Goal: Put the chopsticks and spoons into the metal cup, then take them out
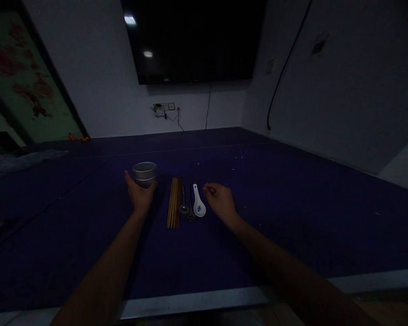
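My left hand [140, 195] is wrapped round the lower part of a grey metal cup [144, 171], its open rim facing up. To the right of the cup, several wooden chopsticks [174, 203] lie side by side, pointing away from me. Beside them are two dark metal spoons, a nearer-left one [184, 209] and another [191, 216], bowls toward me. A white ceramic soup spoon [199, 208] with a blue pattern in its bowl lies at the row's right end. Just right of its handle, my right hand [221, 201] has its fingers curled together, with nothing visible in them.
The utensils rest on a wide purple-blue surface [292, 217] with a pale front edge [197, 302]. A wall with sockets [168, 107] and a large dark screen [197, 40] stands behind. Clear plastic sheeting [30, 160] lies at the far left. The room is dim.
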{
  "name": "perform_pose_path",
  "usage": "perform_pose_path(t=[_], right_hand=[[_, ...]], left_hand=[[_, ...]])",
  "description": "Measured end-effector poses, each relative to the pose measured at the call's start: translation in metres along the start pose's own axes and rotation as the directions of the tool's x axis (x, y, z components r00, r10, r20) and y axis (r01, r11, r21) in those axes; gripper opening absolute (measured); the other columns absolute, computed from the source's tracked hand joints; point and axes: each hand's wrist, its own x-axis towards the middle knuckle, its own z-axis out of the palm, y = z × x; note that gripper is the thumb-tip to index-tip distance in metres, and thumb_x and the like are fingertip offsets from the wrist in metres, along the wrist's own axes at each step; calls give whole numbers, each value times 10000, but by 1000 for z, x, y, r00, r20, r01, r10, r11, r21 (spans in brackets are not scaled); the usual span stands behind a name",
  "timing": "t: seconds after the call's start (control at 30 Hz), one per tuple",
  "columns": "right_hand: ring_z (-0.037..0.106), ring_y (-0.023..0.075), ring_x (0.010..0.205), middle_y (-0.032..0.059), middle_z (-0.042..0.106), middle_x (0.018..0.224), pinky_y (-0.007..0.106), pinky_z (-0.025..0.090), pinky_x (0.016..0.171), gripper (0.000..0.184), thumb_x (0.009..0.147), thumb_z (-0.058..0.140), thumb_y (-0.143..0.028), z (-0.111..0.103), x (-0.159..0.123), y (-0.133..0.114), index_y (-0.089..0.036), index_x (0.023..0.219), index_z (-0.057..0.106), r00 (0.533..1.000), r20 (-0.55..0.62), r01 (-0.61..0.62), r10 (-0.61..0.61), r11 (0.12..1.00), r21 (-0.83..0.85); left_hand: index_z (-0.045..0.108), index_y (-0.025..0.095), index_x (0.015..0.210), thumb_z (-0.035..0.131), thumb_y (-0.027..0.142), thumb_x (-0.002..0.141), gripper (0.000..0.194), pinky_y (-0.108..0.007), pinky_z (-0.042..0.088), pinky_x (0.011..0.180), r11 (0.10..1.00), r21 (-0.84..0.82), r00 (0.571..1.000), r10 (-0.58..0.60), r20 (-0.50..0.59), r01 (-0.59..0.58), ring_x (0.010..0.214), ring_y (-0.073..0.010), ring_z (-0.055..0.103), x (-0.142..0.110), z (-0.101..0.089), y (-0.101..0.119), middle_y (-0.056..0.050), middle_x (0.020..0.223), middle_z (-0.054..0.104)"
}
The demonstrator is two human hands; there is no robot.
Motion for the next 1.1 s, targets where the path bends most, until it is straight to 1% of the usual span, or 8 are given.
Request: perform_pose_path(t=[0.1,0.23,0.37,0.5,0.7,0.9,1.03,1.1], right_hand=[[624,179,733,71,688,850,312,474,706,344,820,493,-332,-3,0,-5,-163,1085,631,998,-61,23,-22,1000,18],[596,210,917,83,627,1099,360,470,799,590,762,581,-393,-7,0,-13,-230,1312,443,987,-83,146,-141,987,64],[441,264,1201,89,468,1336,435,394,948,943,678,681,-367,-8,-1,-16,-290,1439,129,953,-11,304,-304,950,78],[387,278,1255,103,421,1376,464,342,999,1131,628,722,-315,-7,-2,-15,-279,1439,-65,925,68,364,-373,925,111],[381,259,1267,127,394,1388,434,324,1026,1083,635,695,-272,-3,-4,-18,-231,1444,-24,912,46,393,-407,901,184],[440,254,1219,126,457,1333,427,351,1004,949,630,684,-285,-3,-5,-24,-221,1416,157,936,14,341,-352,915,215],[429,272,1223,131,450,1330,448,356,991,906,620,693,-341,-4,-3,-19,-217,1386,225,966,-124,244,-227,958,151],[384,288,1256,155,399,1368,460,334,1002,904,641,678,-367,-7,1,-10,-198,1391,201,968,-217,151,-127,983,100]], left_hand=[[116,168,1412,749,335,573,1064,-391,418,952,979,-134,988,153,-31,-156,1127,-264,532,-6,-2,18,-162,1219,529],[86,240,1414,730,324,620,1026,-371,396,988,879,-367,934,351,63,-306,1197,-244,476,-32,0,51,-156,1335,435],[114,245,1413,751,350,597,1041,-409,405,985,812,-456,852,489,188,-365,1198,-273,470,-57,3,67,-149,1353,416],[78,229,1422,731,397,618,1049,-438,404,982,814,-446,823,512,245,-373,1190,-286,476,-63,4,65,-165,1334,430],[81,223,1422,724,443,623,1049,-444,398,989,777,-488,769,572,285,-397,1218,-292,447,-66,3,68,-170,1352,411],[59,230,1428,692,471,657,1026,-438,391,994,753,-507,724,614,314,-418,1246,-285,417,-73,0,74,-165,1366,404],[86,211,1427,644,485,703,954,-440,358,1003,747,-423,689,652,316,-513,1241,-274,416,-68,-1,71,-164,1367,408],[203,205,1401,574,468,767,780,-444,345,999,768,-317,718,636,283,-556,1223,-262,428,-62,-1,66,-151,1356,424]])
